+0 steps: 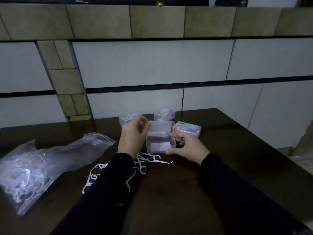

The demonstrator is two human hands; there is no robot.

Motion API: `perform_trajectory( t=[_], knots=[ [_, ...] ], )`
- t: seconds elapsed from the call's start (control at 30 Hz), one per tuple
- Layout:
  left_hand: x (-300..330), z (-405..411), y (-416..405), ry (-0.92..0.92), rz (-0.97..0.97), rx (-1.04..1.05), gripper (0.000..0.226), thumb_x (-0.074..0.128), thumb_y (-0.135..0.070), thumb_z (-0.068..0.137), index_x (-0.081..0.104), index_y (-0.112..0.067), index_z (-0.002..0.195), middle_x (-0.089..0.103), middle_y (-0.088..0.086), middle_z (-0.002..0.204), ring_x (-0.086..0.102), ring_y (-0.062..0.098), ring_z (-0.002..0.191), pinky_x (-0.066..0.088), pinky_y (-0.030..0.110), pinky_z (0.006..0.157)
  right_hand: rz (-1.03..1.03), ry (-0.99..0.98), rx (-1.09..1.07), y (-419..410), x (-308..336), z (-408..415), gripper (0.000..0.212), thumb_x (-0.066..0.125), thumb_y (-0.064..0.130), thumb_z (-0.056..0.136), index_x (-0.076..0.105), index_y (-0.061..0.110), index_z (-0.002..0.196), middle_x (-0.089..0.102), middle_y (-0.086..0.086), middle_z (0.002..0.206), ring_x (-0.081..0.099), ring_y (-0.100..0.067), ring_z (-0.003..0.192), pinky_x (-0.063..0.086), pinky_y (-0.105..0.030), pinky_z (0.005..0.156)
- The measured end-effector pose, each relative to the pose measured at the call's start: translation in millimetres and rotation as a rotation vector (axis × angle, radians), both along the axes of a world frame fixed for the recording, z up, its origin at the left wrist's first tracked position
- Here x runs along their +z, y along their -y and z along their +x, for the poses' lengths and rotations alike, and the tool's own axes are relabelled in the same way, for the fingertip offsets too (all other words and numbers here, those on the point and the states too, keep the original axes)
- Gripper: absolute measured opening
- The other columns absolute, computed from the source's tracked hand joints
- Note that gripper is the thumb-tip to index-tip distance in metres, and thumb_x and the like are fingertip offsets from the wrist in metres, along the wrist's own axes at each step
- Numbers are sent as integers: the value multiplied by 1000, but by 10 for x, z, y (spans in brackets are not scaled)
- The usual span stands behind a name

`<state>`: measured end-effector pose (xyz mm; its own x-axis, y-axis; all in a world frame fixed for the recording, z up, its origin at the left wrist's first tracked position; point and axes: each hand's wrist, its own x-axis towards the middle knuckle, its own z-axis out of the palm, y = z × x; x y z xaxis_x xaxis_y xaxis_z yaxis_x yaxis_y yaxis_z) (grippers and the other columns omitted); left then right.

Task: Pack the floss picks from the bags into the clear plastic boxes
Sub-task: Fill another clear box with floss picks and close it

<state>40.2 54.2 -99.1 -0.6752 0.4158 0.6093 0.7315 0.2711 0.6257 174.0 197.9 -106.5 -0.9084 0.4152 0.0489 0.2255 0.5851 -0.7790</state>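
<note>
A clear plastic box (160, 144) stands on the dark table with its hinged lid (160, 127) tipped up. My left hand (133, 133) pinches the lid's left edge. My right hand (186, 146) grips the box's right side, thumb along its front bottom edge. White floss picks (149, 160) lie loose on the table just in front of the box, partly under my left sleeve. A clear zip bag (42, 165) holding many more picks lies at the left, its mouth toward the box.
Three shut clear boxes with iridescent labels stand behind the open one: one at the left (127, 118), one at the back (165, 114), one at the right (188, 128). The tiled wall rises just behind the table (228, 133). The table's right edge drops off.
</note>
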Motion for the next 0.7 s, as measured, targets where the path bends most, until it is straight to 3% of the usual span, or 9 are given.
perform_trajectory(
  t=[0.07, 0.17, 0.27, 0.33, 0.53, 0.7],
  knots=[
    [-15, -17, -22, -53, -61, 31, 22, 57, -23, 95, 64, -19, 115, 66, 0, 99, 59, 9, 83, 48, 22, 78, 11, 9, -8, 2, -7, -5, 89, 79, 23, 76, 28, 16, 149, 40, 4, 149, 38, -6, 134, 29, -16, 100],
    [-38, -43, -35, -66, -284, 24, 49, 47, -31, 99, 38, -22, 146, 48, 6, 137, 50, 17, 117, 41, 29, 94, 35, 19, -20, 12, -19, -4, 88, 79, 26, 77, 30, 15, 149, 39, 2, 150, 37, -8, 135, 28, -15, 99],
    [-51, -43, -55, 65, -446, -81, 66, 44, -35, 100, 7, -27, 153, 31, 6, 152, 34, 19, 136, 33, 34, 108, 81, 37, -34, 43, -17, 2, 87, 77, 30, 79, 28, 17, 150, 37, 1, 151, 37, -10, 136, 30, -21, 104],
    [-57, -30, -55, 102, -461, -118, 71, 45, -36, 99, -1, -28, 153, 28, 6, 154, 33, 18, 137, 32, 34, 109, 130, 47, -47, 73, -2, 10, 86, 75, 33, 81, 26, 18, 150, 36, 1, 152, 37, -12, 135, 32, -26, 107],
    [-68, 18, 10, 93, -408, -120, 77, 51, -42, 95, 1, -29, 153, 24, 3, 156, 30, 16, 139, 33, 32, 109, 262, 45, -61, 229, 59, 81, 64, 66, 31, 89, 36, 23, 145, 42, 3, 147, 41, -13, 131, 34, -24, 102],
    [-18, 120, 131, -67, -341, -34, 66, 54, -36, 95, 23, -23, 151, 30, 2, 151, 31, 15, 136, 32, 30, 108, 408, 68, -146, 339, 128, 152, 66, 65, 27, 90, 32, 17, 146, 44, -2, 144, 45, -17, 129, 40, -26, 99]
  ],
)
